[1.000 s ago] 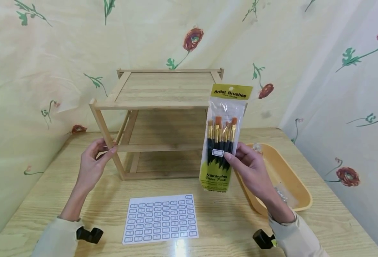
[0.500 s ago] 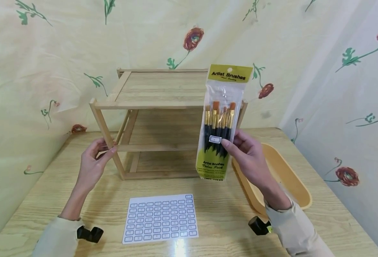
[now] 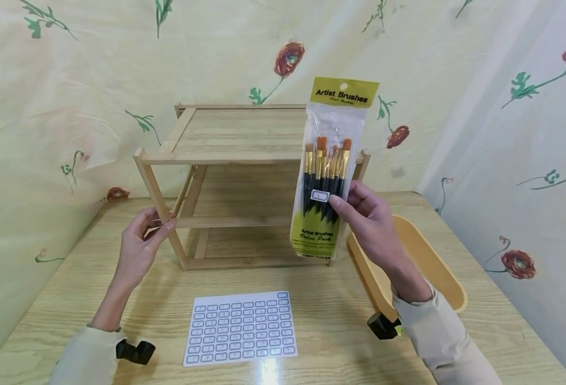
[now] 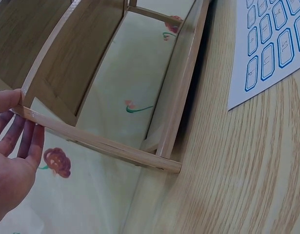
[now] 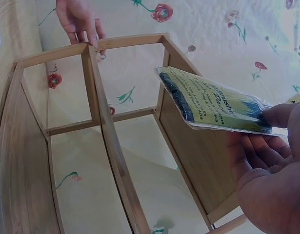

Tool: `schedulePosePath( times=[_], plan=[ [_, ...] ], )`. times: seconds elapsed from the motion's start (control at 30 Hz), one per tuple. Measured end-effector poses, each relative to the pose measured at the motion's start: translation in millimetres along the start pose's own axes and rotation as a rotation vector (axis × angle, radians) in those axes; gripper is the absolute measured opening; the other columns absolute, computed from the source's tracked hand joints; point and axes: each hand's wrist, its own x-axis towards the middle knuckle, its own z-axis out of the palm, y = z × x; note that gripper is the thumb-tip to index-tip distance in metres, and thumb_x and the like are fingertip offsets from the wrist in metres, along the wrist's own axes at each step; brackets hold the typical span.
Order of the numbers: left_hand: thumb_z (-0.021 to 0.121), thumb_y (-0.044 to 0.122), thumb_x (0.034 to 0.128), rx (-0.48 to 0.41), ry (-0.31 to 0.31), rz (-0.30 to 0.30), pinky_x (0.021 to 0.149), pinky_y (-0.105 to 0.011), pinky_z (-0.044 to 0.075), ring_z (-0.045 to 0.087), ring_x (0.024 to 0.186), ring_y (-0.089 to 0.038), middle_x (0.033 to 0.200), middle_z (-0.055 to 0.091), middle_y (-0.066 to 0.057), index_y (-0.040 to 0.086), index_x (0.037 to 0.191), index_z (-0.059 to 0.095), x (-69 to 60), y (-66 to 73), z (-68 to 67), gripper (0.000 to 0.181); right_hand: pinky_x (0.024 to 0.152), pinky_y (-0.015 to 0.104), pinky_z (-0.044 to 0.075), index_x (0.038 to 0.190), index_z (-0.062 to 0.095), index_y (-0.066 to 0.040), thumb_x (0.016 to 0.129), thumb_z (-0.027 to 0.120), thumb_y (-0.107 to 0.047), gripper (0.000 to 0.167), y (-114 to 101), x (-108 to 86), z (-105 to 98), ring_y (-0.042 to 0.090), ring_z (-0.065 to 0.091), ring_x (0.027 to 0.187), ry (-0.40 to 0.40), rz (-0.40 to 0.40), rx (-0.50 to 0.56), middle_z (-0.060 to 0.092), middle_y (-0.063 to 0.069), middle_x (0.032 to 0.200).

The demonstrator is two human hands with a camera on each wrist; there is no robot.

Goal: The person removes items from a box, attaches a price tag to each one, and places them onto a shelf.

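Observation:
Upright in front of the right part of a wooden shelf rack (image 3: 249,136) is a clear pack of artist brushes (image 3: 328,155) with yellow-green ends and a small white label. My right hand (image 3: 371,224) pinches its right edge, thumb on the front beside the label; in the right wrist view the pack's lower end (image 5: 208,102) points towards the rack. At the left, my left hand (image 3: 143,243) grips the rack's front left leg near the middle shelf. The left wrist view shows that thumb and fingers (image 4: 35,141) on either side of the wooden bar (image 4: 101,141).
A yellow-orange tray (image 3: 427,262) stands right of the rack, partly hidden by my right forearm. On the table in front lies a white sheet of small framed labels (image 3: 241,329). Flower-patterned cloth (image 3: 230,53) hangs behind and along the sides.
My right hand has raised the pack of brushes from low in front of the rack to above its top shelf's height, shifting it slightly left. My left hand stays on the rack leg.

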Motion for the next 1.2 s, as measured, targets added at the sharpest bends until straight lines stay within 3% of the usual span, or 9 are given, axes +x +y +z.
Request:
schedulePosePath(
  times=[0.5,1.0,1.2],
  plan=[
    [0.065,-0.004,0.0984,-0.012,0.011,-0.002,0.081,-0.015,0.052,0.062,0.094,-0.011,0.102,0.070,0.005,-0.012,0.125,0.059,-0.4,1.0,0.3,0.028,0.069,0.024,0.055,0.110,0.066,0.006,0.101,0.056,0.007,0.014,-10.8,24.5,4.8,0.012,0.067,0.079,0.028,-0.048,0.043,0.074,0.009,0.091],
    [0.066,0.001,0.1003,0.021,0.011,-0.002,0.078,-0.015,0.052,0.061,0.094,-0.012,0.104,0.068,0.006,-0.011,0.127,0.059,-2.0,0.3,0.3,0.031,0.081,0.031,0.059,0.115,0.064,0.007,0.102,0.053,0.007,0.017,-19.0,49.0,9.2,0.019,0.072,0.092,-0.010,-0.068,0.124,0.075,0.011,0.100],
    [0.065,0.001,0.1003,0.011,0.012,-0.011,0.078,-0.015,0.052,0.061,0.095,-0.012,0.105,0.068,0.005,-0.011,0.128,0.059,-2.6,-0.4,0.8,0.031,0.081,0.031,0.059,0.113,0.064,0.004,0.102,0.053,0.007,0.016,-23.4,56.2,11.7,0.018,0.072,0.091,-0.030,-0.083,0.146,0.074,0.010,0.099]
  ],
)
